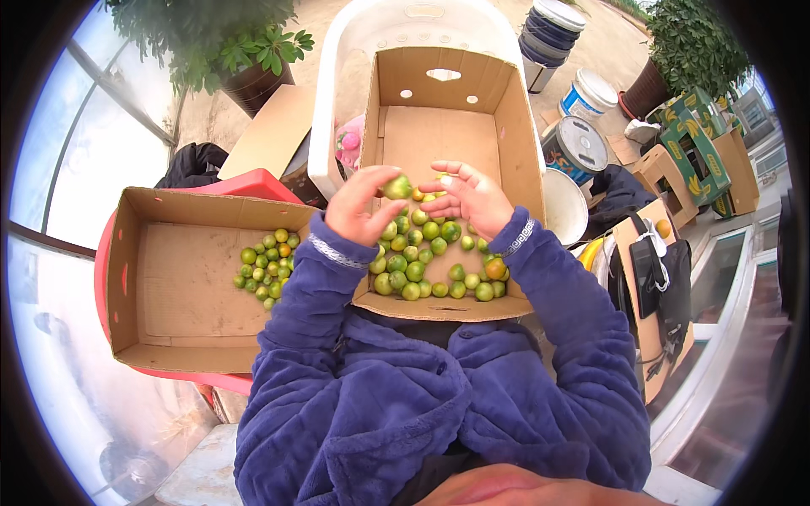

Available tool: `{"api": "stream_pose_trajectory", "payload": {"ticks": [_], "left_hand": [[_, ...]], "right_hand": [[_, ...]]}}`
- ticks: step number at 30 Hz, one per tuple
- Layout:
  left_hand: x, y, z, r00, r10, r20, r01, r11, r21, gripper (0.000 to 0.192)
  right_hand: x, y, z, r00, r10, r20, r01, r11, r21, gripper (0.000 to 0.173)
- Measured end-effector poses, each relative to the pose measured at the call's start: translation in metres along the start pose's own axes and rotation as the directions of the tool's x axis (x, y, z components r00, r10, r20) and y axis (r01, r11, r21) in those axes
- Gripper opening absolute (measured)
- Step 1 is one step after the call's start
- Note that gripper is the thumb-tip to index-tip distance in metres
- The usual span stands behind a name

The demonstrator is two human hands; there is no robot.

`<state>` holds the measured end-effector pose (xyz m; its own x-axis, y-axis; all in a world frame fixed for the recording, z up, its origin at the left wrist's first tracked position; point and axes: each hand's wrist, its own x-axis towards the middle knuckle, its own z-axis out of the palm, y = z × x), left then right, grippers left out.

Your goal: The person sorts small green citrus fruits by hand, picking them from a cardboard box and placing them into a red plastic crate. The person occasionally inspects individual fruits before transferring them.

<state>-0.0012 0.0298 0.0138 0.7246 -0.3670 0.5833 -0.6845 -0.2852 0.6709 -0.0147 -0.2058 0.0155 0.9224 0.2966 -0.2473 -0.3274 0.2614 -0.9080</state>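
My left hand (362, 205) is over the near half of a cardboard box (443, 310), with a green, slightly blurred round fruit (397, 187) between its thumb and fingers. To its right, my right hand (471, 199) has its fingers spread, palm turned inward; partly hidden fruits lie behind its fingers. Many small round green fruits (415, 271), a few turning orange, such as one orange fruit (495, 269), lie in the box's near part. A second cardboard box (136, 278) at the left holds a smaller heap of similar fruits (272, 254) along its right side.
The middle box rests on a white plastic chair (323, 126), the left one on a red plastic chair (259, 183). Buckets (576, 148) stand beyond at the right, near green banana boxes (696, 152). Potted plants (253, 85) and a glazed wall (95, 145) flank the area.
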Motion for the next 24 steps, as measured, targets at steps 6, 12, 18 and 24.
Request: {"api": "stream_pose_trajectory", "payload": {"ticks": [6,12,18,24], "left_hand": [[-0.072,-0.101,-0.059,0.728,-0.500,-0.469,0.420,0.866,-0.271,0.040],[-0.210,-0.208,-0.135,0.395,-0.370,-0.841,0.873,0.437,0.218,0.049],[-0.281,-0.230,-0.142,0.302,-0.414,-0.859,0.953,0.133,0.272,0.045],[-0.234,-0.214,-0.129,0.352,-0.301,-0.886,0.936,0.086,0.342,0.045]], "right_hand": [[0.037,0.007,-0.030,0.978,-0.037,-0.207,0.004,0.988,-0.156,0.035],[0.088,0.033,-0.063,0.906,-0.395,-0.153,-0.095,0.163,-0.982,0.041],[0.095,0.083,-0.089,0.939,-0.003,-0.343,-0.343,-0.048,-0.938,0.048],[0.093,0.079,-0.095,0.944,-0.136,-0.300,-0.299,0.024,-0.954,0.043]]}}
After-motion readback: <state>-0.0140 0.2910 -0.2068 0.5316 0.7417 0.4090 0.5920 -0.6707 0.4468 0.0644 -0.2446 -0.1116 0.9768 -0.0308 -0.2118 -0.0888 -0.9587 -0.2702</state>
